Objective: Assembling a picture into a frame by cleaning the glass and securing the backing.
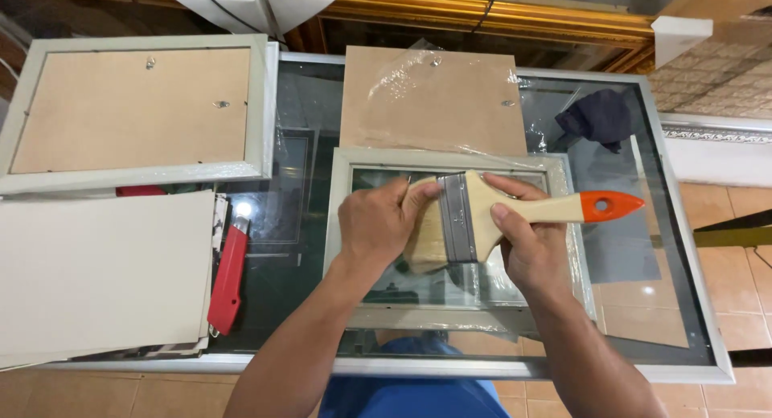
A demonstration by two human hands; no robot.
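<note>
My right hand (527, 241) grips a wide paintbrush (482, 217) by its pale wooden handle, near the metal ferrule; the handle's orange tip (611, 205) points right. My left hand (378, 221) presses its fingers on the brush's light bristles (425, 241). Both hands hover over a pale grey picture frame (342, 217) with a glass pane, which lies on a glass-topped table (675, 225).
A brown backing board (430, 100) under clear plastic wrap lies behind the frame. A second frame, back side up (133, 108), and a white board (100, 273) sit at left, with a red utility knife (227, 277) beside them. A dark cloth (599, 116) is at far right.
</note>
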